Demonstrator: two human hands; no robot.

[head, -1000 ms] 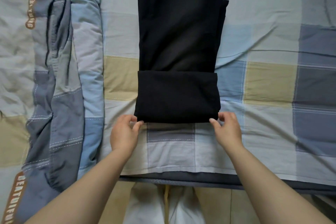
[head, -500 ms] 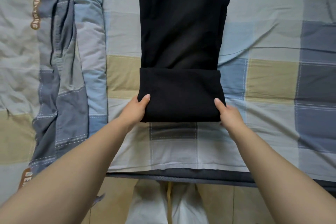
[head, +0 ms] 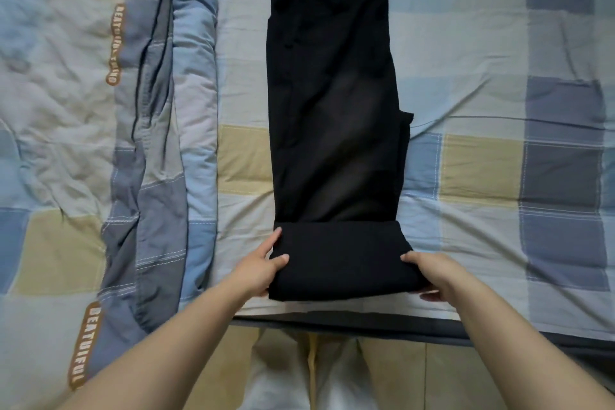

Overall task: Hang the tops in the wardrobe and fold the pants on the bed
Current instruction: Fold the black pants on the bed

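Here your black pants (head: 336, 103) lie lengthwise on the checked bedsheet (head: 482, 170), waistband at the far end and the leg ends turned over into a thick folded band at the near end, close to the bed's near edge. Your left hand (head: 261, 268) grips the left end of that band: the thumb lies on top of the cloth, the forefinger reaches up along the left edge, and the other fingers are tucked out of sight underneath. Your right hand (head: 432, 275) holds the right end in the same way, thumb on the top surface and fingers curled under the near right corner, where their tips just show below the fabric. Both forearms reach in from the near side. To the left of the pants a bunched quilt (head: 156, 143) in matching blue, grey and yellow patches runs from near to far, with brown lettered labels on it. Below the bed edge, light trousers (head: 283, 376) and a tan floor (head: 442, 373) show.
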